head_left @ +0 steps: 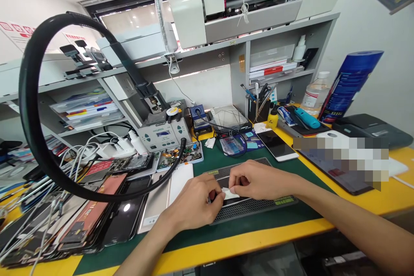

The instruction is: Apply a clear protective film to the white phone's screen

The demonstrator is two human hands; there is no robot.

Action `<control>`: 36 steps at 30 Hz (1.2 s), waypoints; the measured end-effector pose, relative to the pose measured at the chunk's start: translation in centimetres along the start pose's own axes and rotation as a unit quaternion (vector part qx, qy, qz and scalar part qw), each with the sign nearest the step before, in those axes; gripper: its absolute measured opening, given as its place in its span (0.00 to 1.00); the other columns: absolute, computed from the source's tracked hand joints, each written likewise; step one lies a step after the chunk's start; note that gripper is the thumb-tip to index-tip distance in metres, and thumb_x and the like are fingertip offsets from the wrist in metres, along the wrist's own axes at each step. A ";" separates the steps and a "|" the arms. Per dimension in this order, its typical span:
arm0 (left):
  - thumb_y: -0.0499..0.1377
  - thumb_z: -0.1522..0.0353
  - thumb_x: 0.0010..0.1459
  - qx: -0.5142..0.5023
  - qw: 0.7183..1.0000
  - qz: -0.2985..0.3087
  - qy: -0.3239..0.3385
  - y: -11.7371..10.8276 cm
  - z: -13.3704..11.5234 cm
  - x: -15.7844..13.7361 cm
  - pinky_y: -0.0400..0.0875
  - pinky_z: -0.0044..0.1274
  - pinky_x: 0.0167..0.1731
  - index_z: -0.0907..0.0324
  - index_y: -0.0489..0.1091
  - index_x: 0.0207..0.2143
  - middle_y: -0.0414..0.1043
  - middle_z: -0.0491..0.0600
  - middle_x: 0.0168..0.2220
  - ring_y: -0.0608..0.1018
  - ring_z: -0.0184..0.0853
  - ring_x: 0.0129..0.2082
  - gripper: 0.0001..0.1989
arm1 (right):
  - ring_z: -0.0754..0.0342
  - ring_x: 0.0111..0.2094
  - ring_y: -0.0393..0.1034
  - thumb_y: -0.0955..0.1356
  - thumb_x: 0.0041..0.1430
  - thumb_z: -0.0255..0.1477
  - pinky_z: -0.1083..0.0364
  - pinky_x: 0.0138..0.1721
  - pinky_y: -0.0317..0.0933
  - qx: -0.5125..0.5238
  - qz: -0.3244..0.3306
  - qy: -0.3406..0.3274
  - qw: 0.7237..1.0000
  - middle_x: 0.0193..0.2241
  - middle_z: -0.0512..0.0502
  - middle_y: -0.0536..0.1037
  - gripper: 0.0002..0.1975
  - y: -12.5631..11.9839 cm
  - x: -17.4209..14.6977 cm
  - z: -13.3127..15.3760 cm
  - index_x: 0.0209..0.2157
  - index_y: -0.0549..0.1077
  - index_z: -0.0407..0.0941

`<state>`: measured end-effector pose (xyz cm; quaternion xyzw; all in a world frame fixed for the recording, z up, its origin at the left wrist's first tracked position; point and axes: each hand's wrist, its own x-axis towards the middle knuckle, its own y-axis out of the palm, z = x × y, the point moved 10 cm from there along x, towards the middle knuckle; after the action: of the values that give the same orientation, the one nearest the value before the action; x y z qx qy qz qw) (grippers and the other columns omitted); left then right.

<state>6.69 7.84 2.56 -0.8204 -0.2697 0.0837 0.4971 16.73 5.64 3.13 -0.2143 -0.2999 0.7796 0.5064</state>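
A small white piece (229, 194), thin like paper or tissue, lies between my hands above a dark flat device (223, 182) that they mostly cover. My right hand (258, 179) pinches its right end between thumb and fingers. At its left end, my left hand (199, 198) is closed, thumb and forefinger together on the edge. Under the device is a grey perforated work plate (255, 208) with yellow lettering, set on a green mat (194, 238). What exactly the device is stays hidden by my fingers.
A thick black hose (24, 95) loops at left from a rework station (161, 136). Stacked phone screens (93, 211) lie left, beside a tray of small parts (189, 155). A white-framed phone (278, 144) and a larger dark tablet (336, 170) lie right; a yellow bottle (272, 118) stands behind.
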 end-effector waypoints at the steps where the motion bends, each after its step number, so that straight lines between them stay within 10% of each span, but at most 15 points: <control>1: 0.58 0.68 0.64 0.001 1.000 -0.004 -0.003 0.0 0.1 0.1 0.59 0.25 0.28 0.56 0.70 0.27 0.69 0.44 0.28 0.72 0.33 0.29 0.10 | 0.58 0.24 0.66 0.69 0.61 0.28 0.59 0.25 0.55 -0.007 -0.004 -0.002 1.000 0.25 0.51 0.78 0.06 -0.1 0.0 0.0 0.30 0.76 0.43; 23: 0.53 0.68 0.66 0.063 0.984 -0.156 -0.053 -2.9 3.8 0.3 0.65 0.27 0.32 0.57 0.73 0.42 0.72 0.47 0.32 0.75 0.36 0.32 0.09 | 0.55 0.24 0.68 0.69 0.61 0.31 0.58 0.24 0.54 -0.072 -0.042 0.033 0.996 0.24 0.50 0.77 0.05 -1.3 -0.4 -1.2 0.32 0.74 0.45; 32: 0.53 0.73 0.63 0.102 0.975 -0.193 -0.048 -5.0 5.8 -0.3 0.66 0.27 0.32 0.57 0.73 0.39 0.72 0.45 0.33 0.74 0.34 0.27 0.09 | 0.39 0.62 0.62 0.63 0.63 0.22 0.39 0.61 0.56 -0.229 -0.062 -0.145 0.961 0.55 0.41 0.79 0.22 2.0 -4.2 2.6 0.56 0.76 0.44; 36: 0.53 0.73 0.63 0.115 0.974 -0.191 -0.046 -5.1 5.6 -0.5 0.65 0.27 0.31 0.57 0.73 0.38 0.72 0.46 0.34 0.74 0.34 0.27 0.09 | 0.39 0.55 0.66 0.63 0.65 0.24 0.38 0.57 0.59 -0.287 -0.068 -0.125 0.947 0.50 0.36 0.80 0.19 3.3 -4.8 2.6 0.55 0.76 0.41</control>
<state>2.18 13.77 4.18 -0.6865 -0.4324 0.0549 0.5821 14.79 -0.45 2.89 -0.2303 -0.5855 0.6447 0.4341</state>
